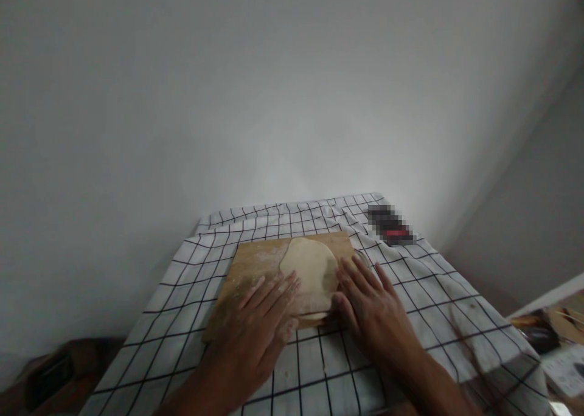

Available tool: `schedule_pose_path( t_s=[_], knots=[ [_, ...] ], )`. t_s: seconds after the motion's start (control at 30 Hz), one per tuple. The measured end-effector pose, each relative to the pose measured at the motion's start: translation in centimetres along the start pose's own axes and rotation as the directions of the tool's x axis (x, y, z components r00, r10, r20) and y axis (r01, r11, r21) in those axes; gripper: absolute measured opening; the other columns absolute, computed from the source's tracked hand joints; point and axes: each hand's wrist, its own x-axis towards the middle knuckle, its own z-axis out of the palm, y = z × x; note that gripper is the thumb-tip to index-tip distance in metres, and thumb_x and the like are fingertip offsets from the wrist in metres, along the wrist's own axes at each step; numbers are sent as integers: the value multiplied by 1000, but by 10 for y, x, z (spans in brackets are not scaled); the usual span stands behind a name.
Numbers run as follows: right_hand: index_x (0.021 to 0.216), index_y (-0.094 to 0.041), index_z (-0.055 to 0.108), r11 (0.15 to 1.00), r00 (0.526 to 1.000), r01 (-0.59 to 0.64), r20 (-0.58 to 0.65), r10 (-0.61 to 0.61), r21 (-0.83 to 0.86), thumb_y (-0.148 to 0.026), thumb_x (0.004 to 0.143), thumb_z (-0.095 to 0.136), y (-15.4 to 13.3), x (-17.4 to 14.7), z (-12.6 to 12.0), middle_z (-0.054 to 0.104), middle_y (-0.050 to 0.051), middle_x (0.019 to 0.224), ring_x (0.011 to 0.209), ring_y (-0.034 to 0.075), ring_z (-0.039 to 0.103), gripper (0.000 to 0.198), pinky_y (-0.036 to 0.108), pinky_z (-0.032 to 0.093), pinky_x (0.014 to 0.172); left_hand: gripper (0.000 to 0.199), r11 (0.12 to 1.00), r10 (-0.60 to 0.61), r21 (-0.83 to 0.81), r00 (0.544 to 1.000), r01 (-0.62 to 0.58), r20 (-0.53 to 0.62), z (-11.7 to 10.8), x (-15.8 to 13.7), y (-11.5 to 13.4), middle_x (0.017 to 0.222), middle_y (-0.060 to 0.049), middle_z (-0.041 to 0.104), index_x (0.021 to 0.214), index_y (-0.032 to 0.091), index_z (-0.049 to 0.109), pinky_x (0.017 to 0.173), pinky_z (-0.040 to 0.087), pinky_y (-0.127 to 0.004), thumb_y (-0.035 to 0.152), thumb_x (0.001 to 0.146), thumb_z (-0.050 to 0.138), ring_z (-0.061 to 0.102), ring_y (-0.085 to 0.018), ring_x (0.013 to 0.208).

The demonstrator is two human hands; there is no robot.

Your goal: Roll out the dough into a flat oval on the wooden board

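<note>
A flat, pale sheet of dough point(310, 267) lies on a wooden board point(249, 258) dusted with flour. Its near edge shows a dark line and a second pale strip beneath, by the board's front edge. My left hand point(262, 318) rests with fingers stretched out over the dough's lower left side. On the other side, my right hand point(371, 303) lies palm down, its fingers spread and the tips at the dough's right edge. Flour whitens the left fingertips. Neither hand grips anything that shows; the palms' undersides are hidden.
A white cloth with black checks point(182, 288) covers the table. A blurred-out dark and red item point(391, 224) lies at the back right. The curved rim of something clear shows behind my right hand. A brown box-like object point(59, 370) stands low left; assorted items point(566, 349) lie low right.
</note>
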Motion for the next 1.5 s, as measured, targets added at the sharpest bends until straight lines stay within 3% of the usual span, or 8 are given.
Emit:
schedule_pose_path(
  t_s=[0.23, 0.37, 0.63, 0.77, 0.97, 1.17, 1.33, 1.5],
  knots=[
    [141, -20, 57, 999, 976, 33, 216, -34, 7, -47, 109, 27, 46, 117, 22, 48, 11, 155, 149, 28, 35, 51, 56, 27, 120, 47, 986, -166, -29, 986, 166, -13, 7, 54, -20, 152, -11, 52, 147, 19, 50, 117, 38, -57, 35, 104, 39, 46, -30, 143],
    [132, -20, 63, 995, 962, 90, 255, -96, 37, -44, 108, 33, 52, 142, 31, 57, 10, 147, 143, 25, 44, 45, 47, 35, 118, 46, 977, -212, -3, 976, 213, -57, 11, 59, -24, 150, -14, 54, 143, 16, 53, 114, 40, -60, 35, 104, 38, 45, -33, 143],
    [128, -20, 65, 981, 982, 165, 71, -173, 104, -28, 106, 38, 30, 25, -11, 64, 6, 139, 142, 22, 46, 35, 44, 36, 121, 53, 997, -66, -31, 997, 65, -46, -4, 17, 16, 160, 0, 43, 154, 26, 39, 123, 34, -50, 30, 102, 43, 40, -26, 147],
    [142, -22, 55, 987, 986, 151, -72, -147, 54, -21, 100, 46, 7, -39, -26, 60, 6, 144, 132, 24, 55, 43, 39, 54, 101, 61, 998, 30, -55, 999, -31, -30, -9, -12, 21, 162, 1, 39, 158, 25, 31, 126, 28, -45, 28, 100, 48, 39, -23, 147],
    [148, -24, 50, 982, 979, 186, -93, -184, 15, -23, 96, 50, -1, -60, -13, 62, 7, 143, 114, 26, 64, 52, 39, 55, 85, 62, 994, 87, -68, 996, -86, 11, -8, -20, 15, 161, 1, 40, 158, 26, 32, 127, 23, -45, 29, 99, 49, 38, -23, 148],
    [148, -25, 50, 998, 996, 64, 55, -65, 11, -31, 106, 39, 21, 5, -6, 50, 4, 154, 147, 28, 36, 44, 51, 30, 119, 59, 999, -15, -31, 1000, 16, 10, 3, 23, 8, 163, 0, 36, 159, 26, 29, 124, 30, -48, 34, 103, 43, 34, -24, 150],
    [134, -19, 62, 999, 989, 37, 141, -37, 2, -41, 108, 30, 48, 101, 18, 58, 10, 146, 144, 27, 40, 46, 51, 27, 120, 46, 983, -181, -1, 983, 181, -38, 11, 64, -16, 154, -9, 51, 148, 21, 48, 118, 35, -61, 32, 104, 38, 41, -32, 146],
    [123, -19, 67, 986, 957, 155, 237, -165, 61, -40, 109, 29, 58, 163, 36, 65, 9, 136, 135, 22, 51, 45, 41, 38, 115, 42, 986, -165, 23, 986, 166, -41, 15, 74, -38, 151, -14, 53, 141, 20, 55, 112, 41, -64, 24, 103, 36, 42, -35, 145]
  ],
)
